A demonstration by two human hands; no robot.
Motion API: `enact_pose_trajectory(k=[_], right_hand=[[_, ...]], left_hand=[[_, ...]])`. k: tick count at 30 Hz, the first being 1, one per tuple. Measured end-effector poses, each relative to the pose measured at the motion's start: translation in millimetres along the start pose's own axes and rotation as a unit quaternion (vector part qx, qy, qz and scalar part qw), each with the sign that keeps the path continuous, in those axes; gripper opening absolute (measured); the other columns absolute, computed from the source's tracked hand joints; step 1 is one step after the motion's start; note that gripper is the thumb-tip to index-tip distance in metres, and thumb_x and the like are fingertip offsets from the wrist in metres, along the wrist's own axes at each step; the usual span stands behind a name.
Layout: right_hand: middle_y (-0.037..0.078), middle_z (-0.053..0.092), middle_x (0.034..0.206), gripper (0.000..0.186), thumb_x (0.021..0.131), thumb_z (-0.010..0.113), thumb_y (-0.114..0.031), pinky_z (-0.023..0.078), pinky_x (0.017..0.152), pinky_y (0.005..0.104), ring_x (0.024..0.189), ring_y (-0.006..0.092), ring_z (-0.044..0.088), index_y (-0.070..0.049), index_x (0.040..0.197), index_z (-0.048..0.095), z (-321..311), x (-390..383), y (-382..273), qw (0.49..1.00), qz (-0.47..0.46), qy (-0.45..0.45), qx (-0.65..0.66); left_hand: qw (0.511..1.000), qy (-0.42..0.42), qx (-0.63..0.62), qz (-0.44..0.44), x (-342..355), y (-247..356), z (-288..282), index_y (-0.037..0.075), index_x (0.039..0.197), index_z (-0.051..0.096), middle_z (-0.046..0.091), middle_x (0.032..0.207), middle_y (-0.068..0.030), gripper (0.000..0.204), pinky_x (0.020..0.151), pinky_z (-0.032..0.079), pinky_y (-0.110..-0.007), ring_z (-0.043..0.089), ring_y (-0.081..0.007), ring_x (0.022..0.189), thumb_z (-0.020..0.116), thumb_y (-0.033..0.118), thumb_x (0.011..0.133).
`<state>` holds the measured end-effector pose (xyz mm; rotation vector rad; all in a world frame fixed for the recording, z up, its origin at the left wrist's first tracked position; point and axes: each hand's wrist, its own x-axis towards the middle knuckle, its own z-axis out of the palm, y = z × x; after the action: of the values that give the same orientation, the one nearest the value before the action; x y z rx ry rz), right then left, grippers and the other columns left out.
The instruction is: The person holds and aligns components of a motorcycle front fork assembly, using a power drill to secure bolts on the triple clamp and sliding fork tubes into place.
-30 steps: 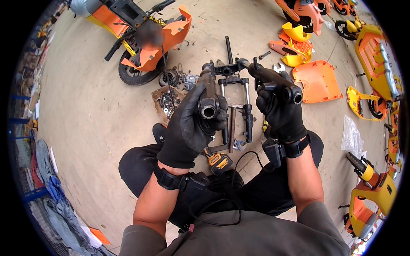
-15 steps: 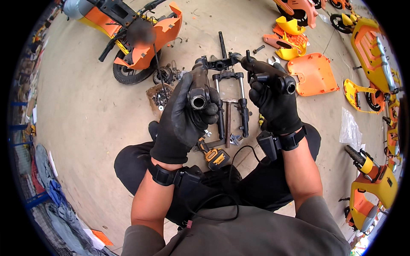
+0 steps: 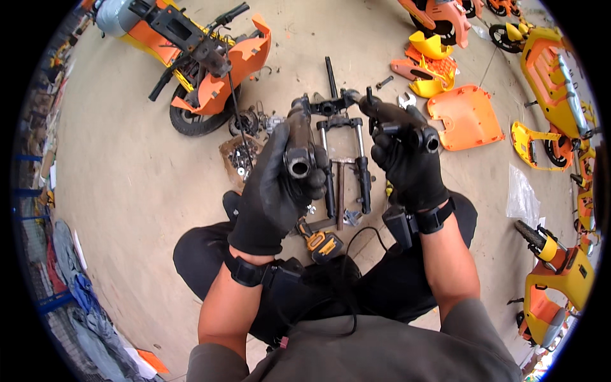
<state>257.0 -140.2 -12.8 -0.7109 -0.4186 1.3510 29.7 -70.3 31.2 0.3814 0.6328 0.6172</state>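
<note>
Held up in front of me is a black motorbike front fork (image 3: pixel 328 107), its two hollow leg ends pointing toward me and its steering stem pointing away. My left hand (image 3: pixel 262 194), in a black glove, is closed round the left leg near its open end. The gloved right hand (image 3: pixel 410 167) grips the right leg, fingers wrapped beneath it. On the floor below lies a second fork (image 3: pixel 365 184) with shiny tubes and black lower legs. Between those legs rests a hammer (image 3: pixel 340 197) with a brown handle. A yellow and black cordless drill (image 3: pixel 320 244) lies near my knees.
A box of small metal parts (image 3: pixel 237 167) stands left of my left hand. Beyond it is a partly stripped orange scooter (image 3: pixel 210 83). A wrench (image 3: pixel 406 100), an orange panel (image 3: pixel 466 119) and yellow covers (image 3: pixel 433 79) lie at the right. More scooters (image 3: pixel 550 280) line the right side.
Both hands keep their hold on the fork, whose leg ends sit slightly lower in the picture. The view has shifted a little, so the floor items also appear lower.
</note>
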Motion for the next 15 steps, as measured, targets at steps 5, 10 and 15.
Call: enact_pose_trajectory(k=[5, 10, 15], right_hand=[[0.006, 0.066, 0.106, 0.048, 0.099, 0.050, -0.030, 0.060, 0.071, 0.0251, 0.083, 0.0093, 0.069, 0.001, 0.135, 0.048, -3.7, -4.7, 2.1, 1.000, 0.009, 0.004, 0.013], [0.008, 0.066, 0.105, 0.047, 0.100, 0.050, -0.029, 0.061, 0.071, 0.0267, 0.084, 0.0115, 0.070, 0.001, 0.135, 0.048, 3.1, -2.7, -0.5, 1.000, -0.001, 0.019, 0.003], [0.008, 0.066, 0.106, 0.049, 0.100, 0.050, -0.029, 0.061, 0.071, 0.0269, 0.085, 0.0121, 0.070, 0.003, 0.136, 0.046, -4.3, 0.9, 0.8, 1.000, 0.005, -0.008, 0.008]], left_hand=[[1.000, 0.015, 0.008, -0.011, -2.9, -2.4, 1.4, 0.008, 0.136, 0.049, 0.067, 0.091, -0.0084, 0.049, 0.054, 0.052, -0.021, 0.061, -0.0082, 0.061, 0.042, 0.043, 0.102], [1.000, -0.017, -0.003, 0.016, -0.4, -1.8, -1.6, 0.008, 0.136, 0.048, 0.066, 0.093, -0.0094, 0.047, 0.055, 0.053, -0.021, 0.062, -0.0085, 0.063, 0.042, 0.041, 0.103], [0.999, -0.021, -0.025, 0.004, 1.3, -2.5, -3.7, 0.006, 0.134, 0.049, 0.066, 0.091, -0.0099, 0.048, 0.054, 0.055, -0.022, 0.063, -0.0108, 0.062, 0.044, 0.042, 0.102]])
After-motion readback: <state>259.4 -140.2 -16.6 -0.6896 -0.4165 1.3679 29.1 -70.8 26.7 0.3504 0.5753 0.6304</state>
